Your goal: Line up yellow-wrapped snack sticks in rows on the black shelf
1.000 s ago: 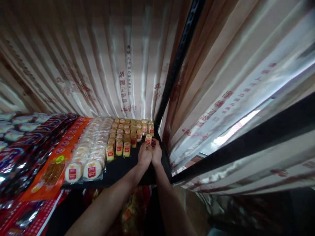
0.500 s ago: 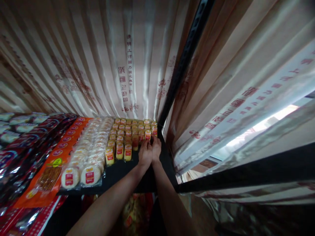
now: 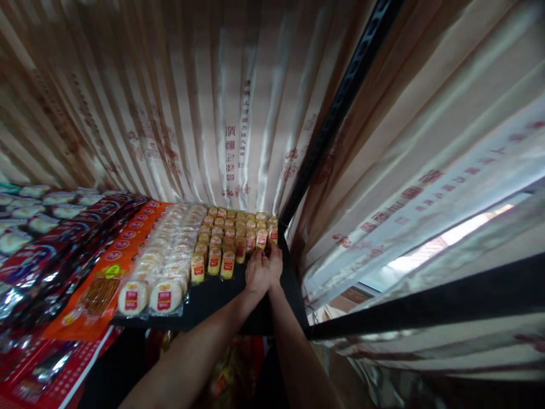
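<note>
Side by side at the right end of the black shelf (image 3: 221, 304), my left hand (image 3: 258, 274) and my right hand (image 3: 275, 264) touch each other. The left hand's fingers are bent and pressed together, and what they hold, if anything, is hidden behind them. Against a small yellow wrapped cake (image 3: 273, 233) with a red label rest the fingertips of my right hand, closed on its lower part. Another wrapped cake (image 3: 261, 237) stands just beyond the left fingers. To their left, more wrapped cakes (image 3: 227, 264) stand upright in rows running back to the curtain.
Round white packaged cakes (image 3: 166, 297) stand in two rows left of the yellow ones. Orange bags (image 3: 102, 289) and dark shiny packs (image 3: 51, 238) lie farther left. Printed curtains (image 3: 191, 113) hang behind and right. A black post (image 3: 327, 136) rises at the shelf's back right corner.
The view has shifted slightly, so the shelf goods appear farther right. My hands stay at the same end of the rows, and my right fingertips now sit closer against the end cake.
</note>
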The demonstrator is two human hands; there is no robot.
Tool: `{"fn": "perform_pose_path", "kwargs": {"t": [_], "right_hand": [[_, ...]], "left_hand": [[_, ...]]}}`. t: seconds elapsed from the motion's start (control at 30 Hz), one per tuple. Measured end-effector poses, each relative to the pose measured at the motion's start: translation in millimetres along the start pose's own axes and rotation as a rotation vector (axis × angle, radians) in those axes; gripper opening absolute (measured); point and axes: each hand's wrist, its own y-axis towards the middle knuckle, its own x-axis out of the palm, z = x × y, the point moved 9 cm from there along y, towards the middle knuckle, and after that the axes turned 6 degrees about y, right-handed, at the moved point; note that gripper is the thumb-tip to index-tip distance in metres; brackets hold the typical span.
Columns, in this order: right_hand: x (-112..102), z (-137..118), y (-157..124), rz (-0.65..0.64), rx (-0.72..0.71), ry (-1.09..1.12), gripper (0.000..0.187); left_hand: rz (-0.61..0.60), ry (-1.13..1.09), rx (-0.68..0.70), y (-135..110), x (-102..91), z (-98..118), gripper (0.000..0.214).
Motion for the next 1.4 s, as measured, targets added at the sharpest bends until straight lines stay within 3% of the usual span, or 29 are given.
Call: {"fn": "perform_pose_path", "kwargs": {"t": [0.17,0.33,0.63,0.77,0.87,0.93,1.07,1.2,1.4], "right_hand": [[-12,-16,-22,0.011,-0.01,-0.004,0.043],[-18,-36,-63,-0.049,0.027,0.002,0.039],[-17,-70,-139,-0.161,0.028,0.042,0.035],[-14,-80,-180,-0.206,-0.009,0.047,0.036],[-11,-79,-218,-0.234,-0.035,0.075,0.034],[-4,-74,-243,-0.278,-0.053,0.091,0.034],[29,-36,-278,-0.454,0.156,0.027,0.033],[57,8,-295,-0.527,0.434,-0.034,0.032],[75,41,-303,-0.523,0.57,-0.042,0.035]], "left_hand": [[-0.059,0.176,-0.03,-25,-17.0,12,0.032],[-0.098,0.259,-0.06,-57,-38.7,13,0.032],[-0.162,0.324,-0.024,-101,-80.9,-19,0.026],[-0.134,0.312,0.128,-128,-103.0,-33,0.023],[-0.127,0.267,0.226,-152,-118.0,-55,0.021],[-0.151,0.26,0.211,-163,-122.9,-80,0.019],[-0.269,0.391,-0.01,-168,-118.8,-147,0.024],[-0.368,0.511,-0.137,-160,-111.3,-191,0.03],[-0.583,0.693,-0.179,-158,-88.8,-224,0.041]]}}
